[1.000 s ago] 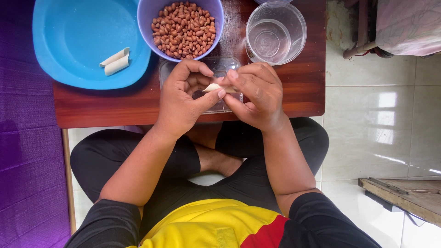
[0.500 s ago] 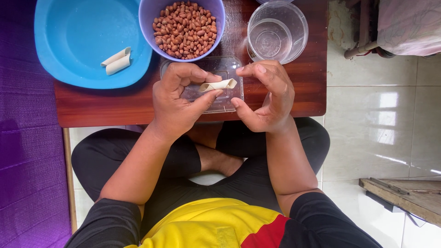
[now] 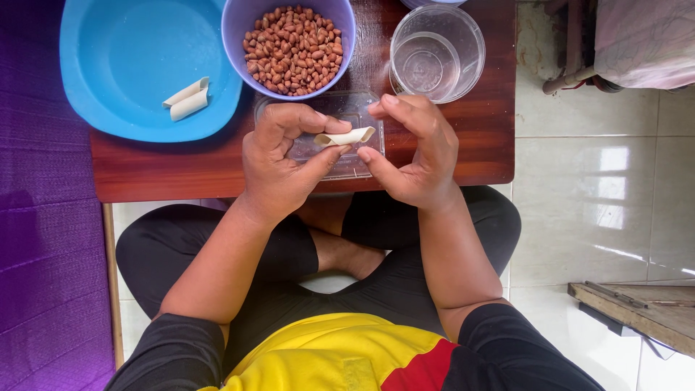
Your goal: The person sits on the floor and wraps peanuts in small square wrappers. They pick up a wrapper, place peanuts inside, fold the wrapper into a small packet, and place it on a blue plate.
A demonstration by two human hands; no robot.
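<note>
Hands pinching: left hand (image 3: pixel 279 170) gripping pale rolled wrapper (image 3: pixel 346 137), seemingly light and soft, right hand (image 3: pixel 413 156) half-open at its tip, just below purple bowl (image 3: pixel 250 43).

A second earlier both hands pressed together around the pale roll (image 3: pixel 346 137) above the clear tray (image 3: pixel 346 108), hiding most of it. Since then the right hand (image 3: pixel 413 156) drew back toward the table's right edge and opened, leaving the roll pinched in the left hand (image 3: pixel 286 163) and plainly exposed between them.
</note>
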